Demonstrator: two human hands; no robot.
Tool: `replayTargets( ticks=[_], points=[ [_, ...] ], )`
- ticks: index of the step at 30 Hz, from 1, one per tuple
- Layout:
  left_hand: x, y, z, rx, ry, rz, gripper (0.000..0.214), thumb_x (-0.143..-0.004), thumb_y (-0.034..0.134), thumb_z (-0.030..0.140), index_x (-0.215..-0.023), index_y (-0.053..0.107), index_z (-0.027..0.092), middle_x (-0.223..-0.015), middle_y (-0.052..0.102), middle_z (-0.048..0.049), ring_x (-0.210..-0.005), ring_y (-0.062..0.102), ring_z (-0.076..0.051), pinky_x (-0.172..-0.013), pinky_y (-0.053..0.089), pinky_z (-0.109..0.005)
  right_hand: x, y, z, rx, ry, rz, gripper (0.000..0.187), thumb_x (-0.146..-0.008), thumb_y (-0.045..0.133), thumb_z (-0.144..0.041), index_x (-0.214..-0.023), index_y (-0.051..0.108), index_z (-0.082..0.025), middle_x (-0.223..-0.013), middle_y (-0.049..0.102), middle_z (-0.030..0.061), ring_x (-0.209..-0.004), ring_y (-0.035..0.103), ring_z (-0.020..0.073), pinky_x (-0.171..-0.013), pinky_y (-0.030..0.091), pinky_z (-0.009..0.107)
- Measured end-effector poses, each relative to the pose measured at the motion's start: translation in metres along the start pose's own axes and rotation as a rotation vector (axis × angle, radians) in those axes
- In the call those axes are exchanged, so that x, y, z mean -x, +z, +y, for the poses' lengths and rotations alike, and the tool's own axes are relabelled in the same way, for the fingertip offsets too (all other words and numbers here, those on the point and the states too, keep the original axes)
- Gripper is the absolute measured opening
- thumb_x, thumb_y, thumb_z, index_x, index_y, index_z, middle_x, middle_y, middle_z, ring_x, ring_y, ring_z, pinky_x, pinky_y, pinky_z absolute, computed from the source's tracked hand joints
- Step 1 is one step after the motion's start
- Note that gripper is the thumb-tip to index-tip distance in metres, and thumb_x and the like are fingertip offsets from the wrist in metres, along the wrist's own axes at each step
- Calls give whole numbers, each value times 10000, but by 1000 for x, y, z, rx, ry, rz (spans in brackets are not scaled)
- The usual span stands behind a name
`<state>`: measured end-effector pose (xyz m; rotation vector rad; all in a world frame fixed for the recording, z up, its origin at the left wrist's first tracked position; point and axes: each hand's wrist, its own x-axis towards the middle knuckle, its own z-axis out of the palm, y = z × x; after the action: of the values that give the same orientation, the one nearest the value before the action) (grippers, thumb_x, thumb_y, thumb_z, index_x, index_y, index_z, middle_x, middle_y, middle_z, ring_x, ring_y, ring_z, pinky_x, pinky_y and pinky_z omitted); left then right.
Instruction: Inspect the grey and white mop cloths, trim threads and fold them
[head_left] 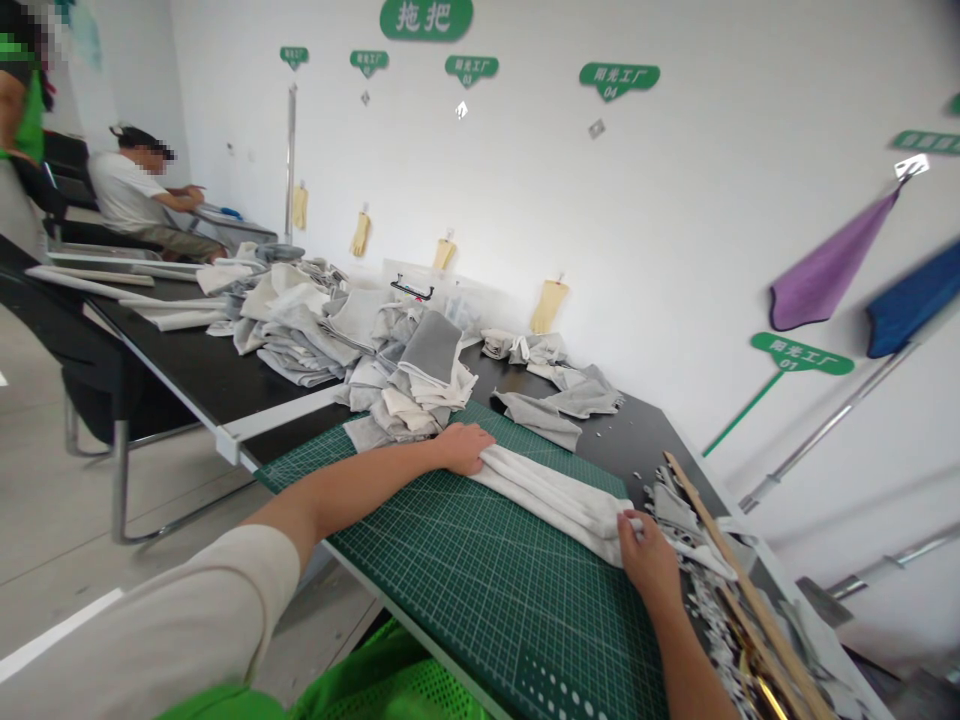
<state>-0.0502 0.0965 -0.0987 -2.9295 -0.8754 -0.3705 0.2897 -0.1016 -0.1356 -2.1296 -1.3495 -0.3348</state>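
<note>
1. Lengthwise between both hands, a folded white cloth [547, 495], slanting across a green cutting mat [480, 610], with its long axis running from the left hand [463, 448] at the far end to the right hand [646, 562] at the near end.
2. Left fingers [480, 452]: lying close together and flat over the cloth's far end, with no visible pinch.
3. Right fingers [628, 532]: curled at the cloth's near end, with the thumb against the white fabric. Whether pinching a fold or only touching it, impossible to tell at this size.
4. Both hands on the cloth, neither clearly nearer. Just past the right fingers, a thin white strip [694, 555] trailing away from the cloth, apparently continuing from it.
5. Beyond the left fingers, on the black bench [202, 375], a large heap of grey and white cloth [360, 350], touching the mat's far corner.
6. Ahead of the right fingers, loose grey cloth pieces [551, 405], well clear of the hand.
7. Beyond the right fingers, past the mat's edge, a wooden slat [739, 590] lying over shredded scraps [705, 590].
</note>
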Motion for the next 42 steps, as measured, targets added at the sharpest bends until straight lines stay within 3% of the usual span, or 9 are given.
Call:
replayTargets(
  ticks=[9,14,20,33,38,42],
  points=[
    [0,-3,4,-36,131,37,227,-726,533,282,-914,612,183,-986,612,-128,-1056,485,-270,-870,409,-407,0,0,-1,-1,6,1,489,-811,362,-554,-991,605,-170,-922,655,112,-793,617,239,-706,449,329],
    [0,0,5,-57,137,40,260,-746,522,286,-973,580,174,-1046,605,-136,-1058,514,-272,-843,430,-398,0,-1,-1,-3,12,0,491,-812,366,-558,-999,606,-173,-882,655,113,-790,619,241,-714,450,331],
    [-1,12,4,-79,14,16,343,-805,447,295,-1123,491,173,-929,652,-124,-860,624,-270,-724,462,-397,0,-1,-2,-7,19,-14,489,-808,364,-554,-1000,603,-173,-896,659,112,-798,618,252,-719,445,344],
    [3,3,6,2,24,92,297,-748,519,284,-1023,547,173,-1067,599,-114,-1032,543,-259,-857,447,-387,2,-4,-7,-30,61,-6,434,-762,393,-438,-1013,622,-167,-886,652,111,-769,592,239,-726,429,339],
    [9,-10,18,87,-55,199,262,-745,526,260,-986,575,170,-1032,588,-109,-1046,519,-255,-885,436,-391,3,-15,-18,-113,98,73,440,-729,426,-437,-995,646,-166,-932,645,114,-793,568,242,-760,421,358],
    [10,-28,21,205,-169,298,250,-751,498,235,-980,594,209,-1021,610,-57,-997,558,-222,-842,458,-349,2,-39,-28,-216,195,253,412,-711,465,-406,-970,669,-159,-860,634,103,-769,538,247,-773,412,396]
  ],
)
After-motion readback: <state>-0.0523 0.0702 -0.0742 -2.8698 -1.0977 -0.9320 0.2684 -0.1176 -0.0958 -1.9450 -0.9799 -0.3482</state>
